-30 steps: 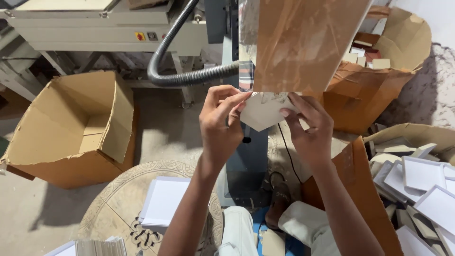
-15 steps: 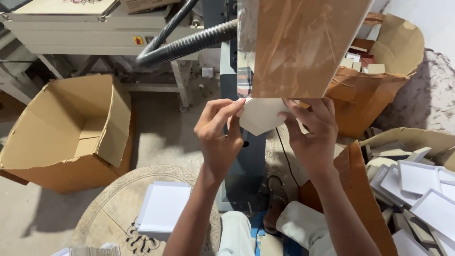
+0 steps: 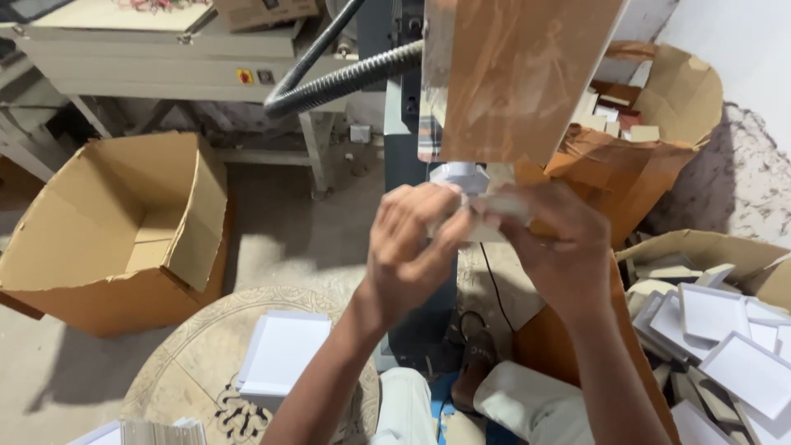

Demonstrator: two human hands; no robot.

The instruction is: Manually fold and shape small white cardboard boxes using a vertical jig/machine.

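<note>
**A thin white card piece held up to the machine by both hands**

The biggest thing ahead is the upright machine (image 3: 420,124) with its brown panel (image 3: 519,74) and a ribbed grey hose (image 3: 346,82) curving off to the left. An open cardboard box (image 3: 124,239) sits well apart on the floor to the left; a heap of shallow white trays (image 3: 725,346) lies to the right, and a flat white stack (image 3: 284,350) rests on the round patterned table (image 3: 189,363) below.

Between the hands, just under the panel's lower edge, is the white card piece (image 3: 486,210). It looks light and thin, stiff enough to keep a fold but likely to crease or dent if squeezed hard (the motion blur hides its exact shape). Edges and corners seem the sensible places to hold it, with fingertips rather than the palm.

The left hand (image 3: 412,247) is curled closed around the piece's left side, fingers wrapped over the front. The right hand (image 3: 560,247) pinches its right edge, thumb towards the middle. The piece spans the gap between both grips, mostly covered by fingers, with a small white block (image 3: 460,175) of the machine just above it.
</note>
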